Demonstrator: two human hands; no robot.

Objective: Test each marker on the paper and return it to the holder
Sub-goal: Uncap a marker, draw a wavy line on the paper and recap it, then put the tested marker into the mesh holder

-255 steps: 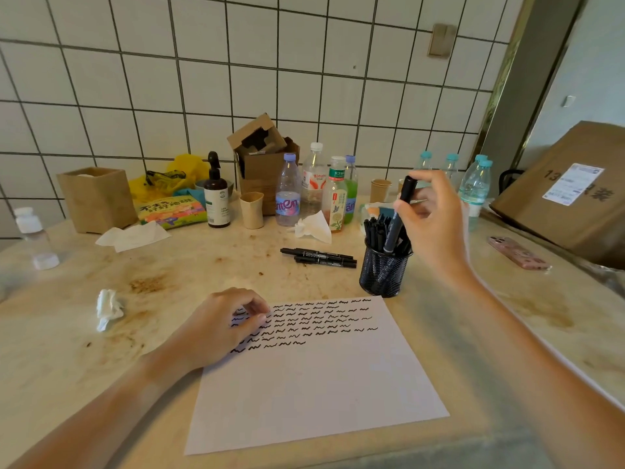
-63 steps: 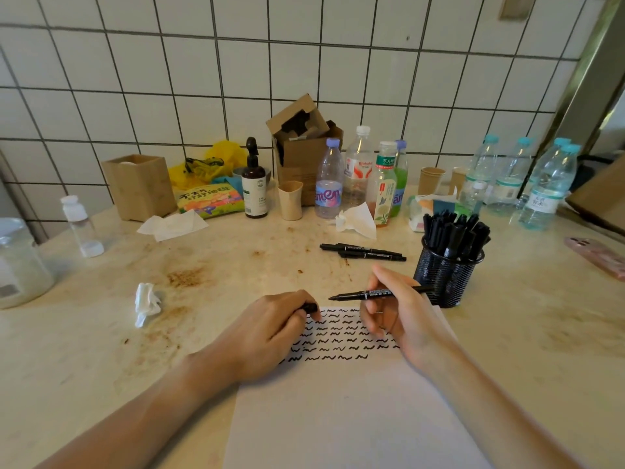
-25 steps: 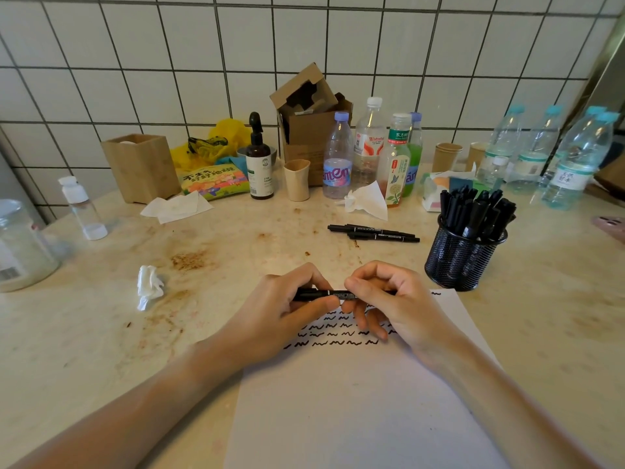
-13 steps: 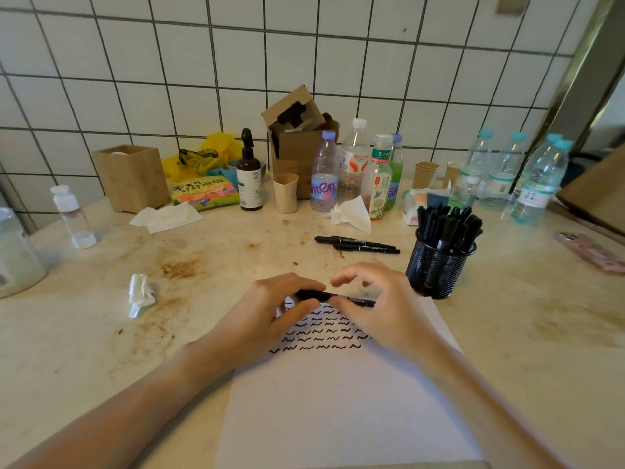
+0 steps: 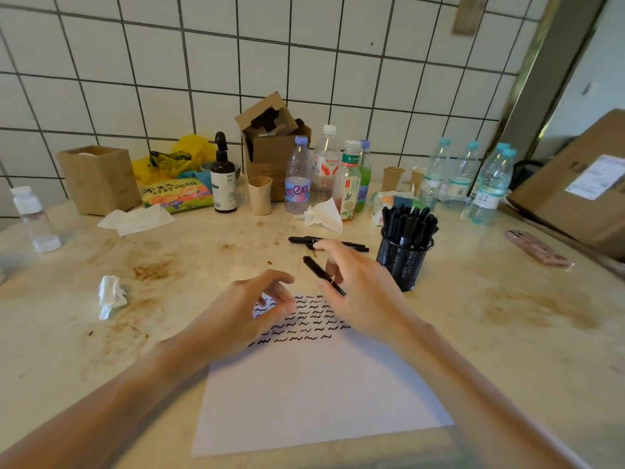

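Hands have parted; right hand (image 5: 362,292) fingers pinch the marker (image 5: 323,275), left hand (image 5: 243,309) loosely curled, empty. A loose pinch could drop it, smudging the paper (image 5: 314,394).

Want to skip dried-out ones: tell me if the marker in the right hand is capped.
Capped, apparently: the marker in the right hand shows blunt black ends and no bare tip, though blur prevents certainty.

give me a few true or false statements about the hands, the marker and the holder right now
1. The right hand holds a black marker. True.
2. The mesh holder is empty. False: it is full of black markers.
3. The paper is blank. False: rows of black squiggles cross its top.
4. Two loose markers lie on the table beyond the hands. True.
5. The left hand grips the mesh holder. False: it is over the paper, apart from the holder.
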